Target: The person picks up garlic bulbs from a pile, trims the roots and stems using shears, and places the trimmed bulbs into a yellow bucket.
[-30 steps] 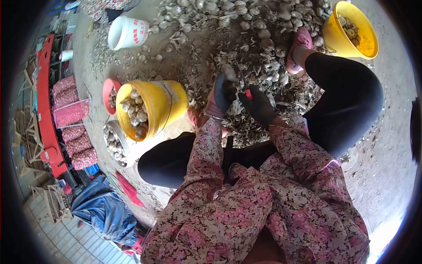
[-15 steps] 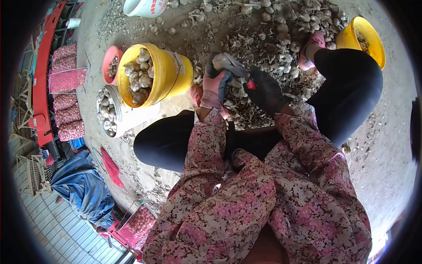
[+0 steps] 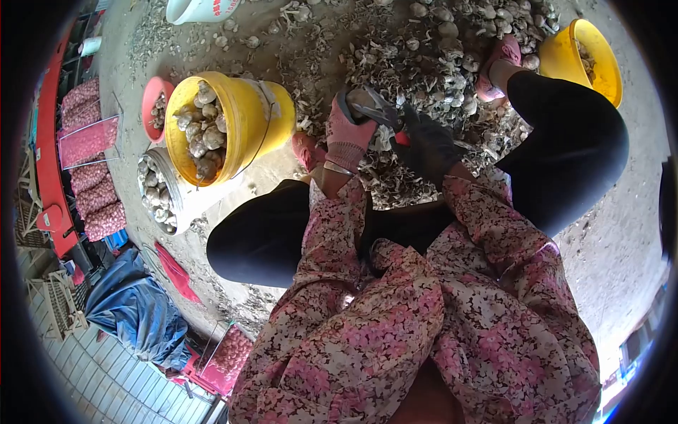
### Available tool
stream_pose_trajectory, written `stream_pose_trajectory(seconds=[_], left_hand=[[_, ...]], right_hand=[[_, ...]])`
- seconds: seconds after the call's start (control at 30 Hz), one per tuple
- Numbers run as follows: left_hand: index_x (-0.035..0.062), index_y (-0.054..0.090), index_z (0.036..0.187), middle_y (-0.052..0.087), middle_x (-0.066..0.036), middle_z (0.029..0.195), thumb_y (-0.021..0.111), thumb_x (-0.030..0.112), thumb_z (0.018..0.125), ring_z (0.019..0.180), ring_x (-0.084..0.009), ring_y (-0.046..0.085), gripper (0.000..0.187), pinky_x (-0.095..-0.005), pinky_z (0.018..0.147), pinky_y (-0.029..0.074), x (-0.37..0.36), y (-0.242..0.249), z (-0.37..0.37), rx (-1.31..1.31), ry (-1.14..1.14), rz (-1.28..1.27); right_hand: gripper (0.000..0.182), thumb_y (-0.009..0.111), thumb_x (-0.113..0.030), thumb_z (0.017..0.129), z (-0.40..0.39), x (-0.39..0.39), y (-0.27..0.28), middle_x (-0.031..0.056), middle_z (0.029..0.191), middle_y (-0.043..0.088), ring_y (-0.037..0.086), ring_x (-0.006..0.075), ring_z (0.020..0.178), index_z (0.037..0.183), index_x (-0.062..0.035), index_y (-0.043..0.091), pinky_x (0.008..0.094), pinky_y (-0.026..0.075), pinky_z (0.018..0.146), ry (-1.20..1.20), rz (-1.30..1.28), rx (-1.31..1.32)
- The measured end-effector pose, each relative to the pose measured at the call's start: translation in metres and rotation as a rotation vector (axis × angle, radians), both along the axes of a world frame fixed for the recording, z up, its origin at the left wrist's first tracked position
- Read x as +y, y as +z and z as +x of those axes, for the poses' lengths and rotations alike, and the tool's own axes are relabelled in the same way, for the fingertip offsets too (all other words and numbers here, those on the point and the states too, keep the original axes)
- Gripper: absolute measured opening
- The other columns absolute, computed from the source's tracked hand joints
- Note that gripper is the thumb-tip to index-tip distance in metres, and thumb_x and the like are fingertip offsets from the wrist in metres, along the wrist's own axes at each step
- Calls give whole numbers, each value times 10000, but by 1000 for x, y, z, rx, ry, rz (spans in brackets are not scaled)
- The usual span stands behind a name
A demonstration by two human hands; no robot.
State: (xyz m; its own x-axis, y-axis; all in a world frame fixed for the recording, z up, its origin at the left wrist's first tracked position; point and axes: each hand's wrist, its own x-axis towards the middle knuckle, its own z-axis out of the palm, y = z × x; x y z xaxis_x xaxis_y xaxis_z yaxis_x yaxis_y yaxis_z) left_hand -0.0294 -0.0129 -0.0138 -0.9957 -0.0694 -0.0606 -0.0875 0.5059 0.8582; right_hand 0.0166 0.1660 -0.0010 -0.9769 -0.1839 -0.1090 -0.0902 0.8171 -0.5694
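Note:
My left hand [image 3: 348, 131], in a pink glove with grey fingers, is closed around a garlic bulb [image 3: 361, 100]. A black glove covers my right hand [image 3: 432, 147], which grips pruning shears [image 3: 385, 116]; a bit of red handle shows at the thumb. The shears' metal blades reach over to the bulb in my left hand, touching it or very close. Beneath both hands lies a heap of dry garlic stalks and trimmings [image 3: 385, 185], with a pile of garlic bulbs [image 3: 452, 78] beyond.
Left of my hands stand a yellow bucket [image 3: 258, 120] of bulbs, a white bucket [image 3: 192, 201] of bulbs and a small pink bucket [image 3: 157, 92]. Another yellow bucket [image 3: 604, 63] sits by my right foot. Red mesh sacks [image 3: 95, 180] and a blue tarp [image 3: 134, 304] are farther left.
The view has shifted slightly, moving the buckets left in the picture. My left hand has turned a little, so the bulb faces the shears. Both hands keep their holds.

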Motion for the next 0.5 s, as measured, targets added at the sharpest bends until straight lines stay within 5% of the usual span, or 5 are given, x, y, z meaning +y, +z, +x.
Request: stream_pose_trajectory(seconds=[0.2,0.37,0.47,0.5], left_hand=[[22,484,1226,615,-155,1075,795,181,616,1007,-265,615,703,-355,885,489,-2,-6,3,-125,-50,-130],[47,522,1214,630,-131,1090,798,118,602,1008,-232,618,674,-338,886,492,-14,-1,14,-179,-69,-72],[42,452,1290,591,-109,1140,759,115,684,999,-222,599,683,-333,886,492,-23,-3,20,-76,-270,104],[61,481,1264,595,-81,1127,744,60,705,988,-198,600,618,-302,857,499,-23,-3,22,-85,-176,383]], right_hand=[[600,643,-276,792,4,-5,-23,195,824,622,624,361,739,1277,12,436,452,492,668,71,47,-196],[324,593,-299,817,6,0,-31,185,787,621,624,365,758,1011,-39,578,457,485,673,102,-32,-327],[275,561,-321,836,-4,-2,-70,174,787,627,625,369,772,891,-53,591,464,481,684,100,-3,-281],[289,539,-342,851,-2,0,-73,170,780,631,626,366,779,902,-64,600,467,480,692,106,-15,-280]])
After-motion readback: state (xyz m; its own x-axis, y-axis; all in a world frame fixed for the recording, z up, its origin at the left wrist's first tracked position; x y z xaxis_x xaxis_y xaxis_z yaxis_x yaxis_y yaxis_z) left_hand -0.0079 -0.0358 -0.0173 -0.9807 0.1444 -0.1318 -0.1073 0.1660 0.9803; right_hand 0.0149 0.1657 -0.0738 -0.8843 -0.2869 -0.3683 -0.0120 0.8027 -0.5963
